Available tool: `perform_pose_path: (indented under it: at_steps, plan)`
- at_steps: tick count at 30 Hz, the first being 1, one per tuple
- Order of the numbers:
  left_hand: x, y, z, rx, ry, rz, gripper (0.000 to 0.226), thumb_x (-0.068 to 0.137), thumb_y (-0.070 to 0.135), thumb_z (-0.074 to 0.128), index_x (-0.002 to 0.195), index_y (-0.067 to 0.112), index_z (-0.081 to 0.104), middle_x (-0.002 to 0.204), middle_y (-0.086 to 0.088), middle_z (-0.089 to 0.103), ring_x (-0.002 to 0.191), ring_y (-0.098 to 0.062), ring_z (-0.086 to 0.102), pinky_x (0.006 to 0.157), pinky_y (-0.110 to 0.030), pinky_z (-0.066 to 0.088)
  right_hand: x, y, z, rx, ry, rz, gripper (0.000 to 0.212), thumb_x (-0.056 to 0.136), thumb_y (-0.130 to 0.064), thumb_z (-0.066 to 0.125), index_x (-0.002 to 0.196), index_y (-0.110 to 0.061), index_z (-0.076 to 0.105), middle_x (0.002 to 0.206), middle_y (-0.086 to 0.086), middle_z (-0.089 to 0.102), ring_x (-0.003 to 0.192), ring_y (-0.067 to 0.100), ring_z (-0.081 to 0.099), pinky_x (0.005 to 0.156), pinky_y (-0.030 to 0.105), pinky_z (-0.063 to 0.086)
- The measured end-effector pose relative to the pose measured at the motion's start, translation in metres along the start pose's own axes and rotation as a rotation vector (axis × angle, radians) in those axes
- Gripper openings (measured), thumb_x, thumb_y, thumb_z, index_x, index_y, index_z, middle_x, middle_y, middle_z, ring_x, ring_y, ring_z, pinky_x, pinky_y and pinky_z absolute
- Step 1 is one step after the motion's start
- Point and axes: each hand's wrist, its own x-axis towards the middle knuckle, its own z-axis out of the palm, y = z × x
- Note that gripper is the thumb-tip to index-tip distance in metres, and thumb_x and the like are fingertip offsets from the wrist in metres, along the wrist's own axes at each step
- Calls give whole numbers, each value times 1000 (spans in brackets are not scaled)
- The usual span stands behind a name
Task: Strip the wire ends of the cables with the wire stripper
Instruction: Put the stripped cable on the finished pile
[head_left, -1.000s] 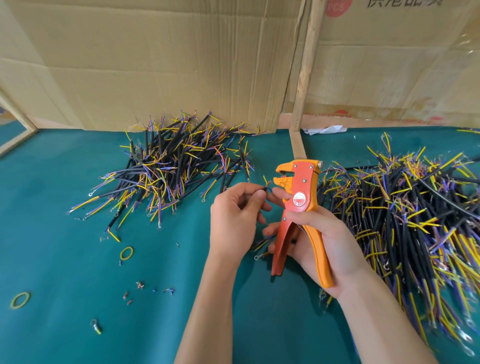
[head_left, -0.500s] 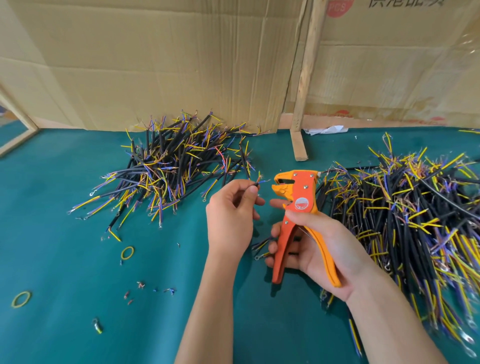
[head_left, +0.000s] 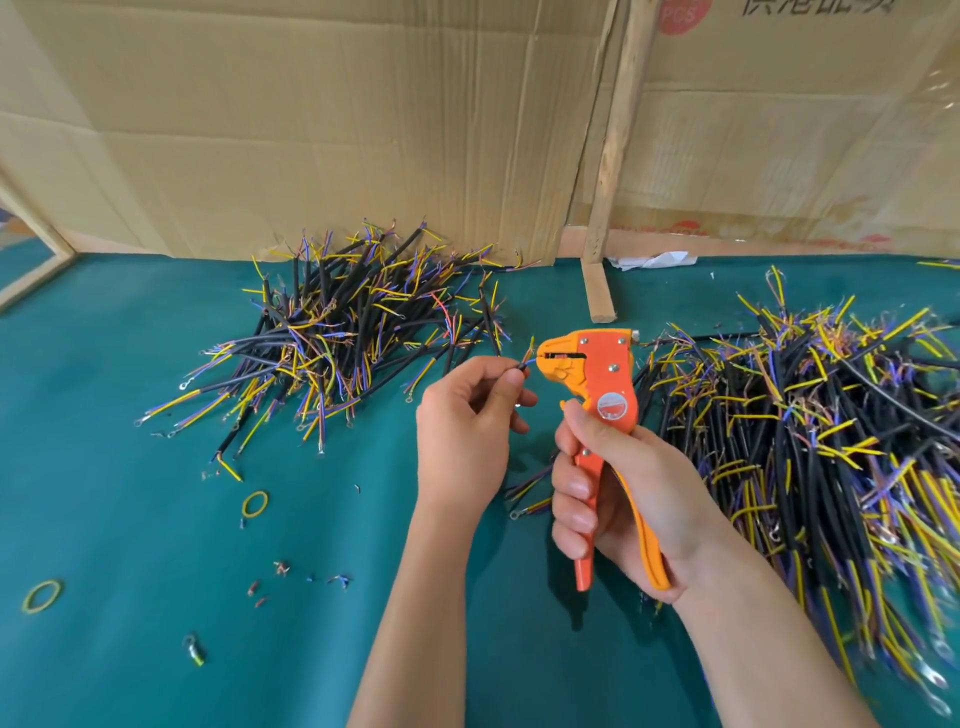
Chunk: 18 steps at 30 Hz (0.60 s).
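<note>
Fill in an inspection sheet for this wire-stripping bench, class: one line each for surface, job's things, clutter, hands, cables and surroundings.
Surface: green mat covers the bench.
Job's things: orange wire stripper is held upright, its mouth facing left toward the cable end.
Clutter: two yellow rubber bands, small insulation scraps and a loose terminal piece lie on the mat.
Hands: left hand pinches the cable end; right hand grips the stripper's handles.
Cables: left pile lies at the back; a larger right pile lies beside the right hand.
Surroundings: cardboard sheets and a wooden post stand behind, with crumpled white paper at the base.
</note>
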Motion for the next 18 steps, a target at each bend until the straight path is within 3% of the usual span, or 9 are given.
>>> perform_pose_path:
  at_steps: [4,10,18]
  plan:
    - [-2,0,4,30,-31,-16,17,96,8,62,91,22,70,75,3,74,56,-11,61,55,-20,41,4,1,4,0,108,-62,37,79,-41,71,70,-17,45,52,1,32,32,13,28,34,19,28]
    - [0,0,0,-59,54,-69,17,92,3,65,90,19,70,79,0,75,65,-12,69,61,-21,46,-4,-6,-6,146,-40,-46,15,86,-20,72,86,-10,61,68,11,52,53,25,50,53,34,49]
    - [1,-1,-2,-51,74,-49,16,89,-1,67,88,15,72,79,0,75,67,-9,69,60,-14,46,-5,-6,-8,66,-125,50,45,63,-17,92,98,-2,67,80,24,60,67,39,63,67,49,57]
